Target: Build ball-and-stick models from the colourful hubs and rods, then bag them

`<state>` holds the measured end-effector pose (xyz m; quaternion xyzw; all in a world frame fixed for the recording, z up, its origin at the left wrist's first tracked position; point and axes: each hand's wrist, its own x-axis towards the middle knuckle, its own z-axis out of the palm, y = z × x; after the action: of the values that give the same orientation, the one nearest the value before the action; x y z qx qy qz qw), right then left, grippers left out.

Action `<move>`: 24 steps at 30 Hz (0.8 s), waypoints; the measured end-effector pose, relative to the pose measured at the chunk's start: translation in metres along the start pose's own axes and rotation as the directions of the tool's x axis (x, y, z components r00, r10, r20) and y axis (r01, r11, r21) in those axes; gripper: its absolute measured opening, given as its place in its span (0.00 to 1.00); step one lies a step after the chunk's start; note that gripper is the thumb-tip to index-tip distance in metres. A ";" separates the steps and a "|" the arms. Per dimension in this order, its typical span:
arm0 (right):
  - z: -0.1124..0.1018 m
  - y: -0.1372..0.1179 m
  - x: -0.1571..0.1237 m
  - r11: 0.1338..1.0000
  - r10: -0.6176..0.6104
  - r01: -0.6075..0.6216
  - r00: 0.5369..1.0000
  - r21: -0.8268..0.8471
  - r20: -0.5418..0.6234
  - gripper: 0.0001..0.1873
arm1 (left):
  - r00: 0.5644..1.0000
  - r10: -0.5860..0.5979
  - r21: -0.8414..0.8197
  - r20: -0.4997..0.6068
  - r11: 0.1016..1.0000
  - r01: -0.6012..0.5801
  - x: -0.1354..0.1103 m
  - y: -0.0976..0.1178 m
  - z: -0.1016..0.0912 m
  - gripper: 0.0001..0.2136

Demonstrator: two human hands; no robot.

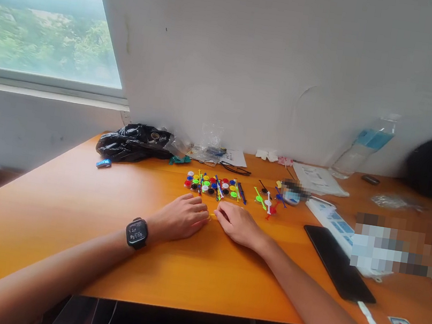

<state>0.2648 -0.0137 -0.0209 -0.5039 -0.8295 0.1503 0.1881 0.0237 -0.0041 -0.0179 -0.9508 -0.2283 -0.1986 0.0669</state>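
My left hand, with a black watch on its wrist, rests on the table with its fingers curled together. Facing it, my right hand is closed in a pinch. A thin yellow plastic piece shows between the fingertips of both hands; most of it is hidden. Just beyond the hands lie several small coloured plastic discs in rows, with thin plastic sticks among them. To the right of these, several discs with sticks across them lie in a loose group.
A black plastic bag and a small blue packet lie at the back left. On the right are a black phone, a white power strip and cables. A tilted water bottle leans by the wall.
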 end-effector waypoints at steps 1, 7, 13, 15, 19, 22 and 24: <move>0.000 0.000 0.000 1.000 0.000 0.000 1.000 0.018 -0.007 0.12 | 1.000 -0.019 -0.042 -0.017 0.999 0.018 -0.001 0.000 0.001 0.12; -0.011 -0.001 0.000 0.980 0.055 -0.030 0.990 0.195 -0.127 0.12 | 0.971 -0.209 -0.288 -0.113 0.943 0.169 -0.006 -0.006 -0.003 0.10; -0.019 -0.005 -0.003 0.977 0.072 -0.040 0.987 0.210 -0.145 0.19 | 0.890 -0.430 -0.446 -0.151 0.833 0.327 -0.009 -0.016 -0.003 0.11; -0.018 -0.006 -0.004 0.969 -0.047 0.066 0.995 0.239 -0.087 0.19 | 0.883 -0.446 -0.458 -0.145 0.821 0.340 -0.010 -0.019 -0.001 0.11; -0.017 -0.009 -0.007 0.959 -0.161 0.173 0.984 0.223 -0.070 0.17 | 0.927 -0.348 -0.447 -0.136 0.857 0.256 -0.008 -0.018 -0.003 0.13; -0.017 -0.009 -0.006 0.970 -0.115 0.131 0.990 0.204 -0.087 0.16 | 0.978 -0.188 -0.384 -0.093 0.913 0.139 -0.006 -0.014 -0.007 0.20; -0.016 -0.006 -0.005 0.974 -0.063 0.082 0.993 0.212 -0.097 0.15 | 0.989 -0.135 -0.340 -0.064 0.935 0.105 -0.005 -0.011 -0.008 0.17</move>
<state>0.2693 -0.0198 -0.0047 -0.4561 -0.8169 0.2098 0.2838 0.0121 0.0018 -0.0122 -0.9231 -0.2458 -0.2790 -0.0985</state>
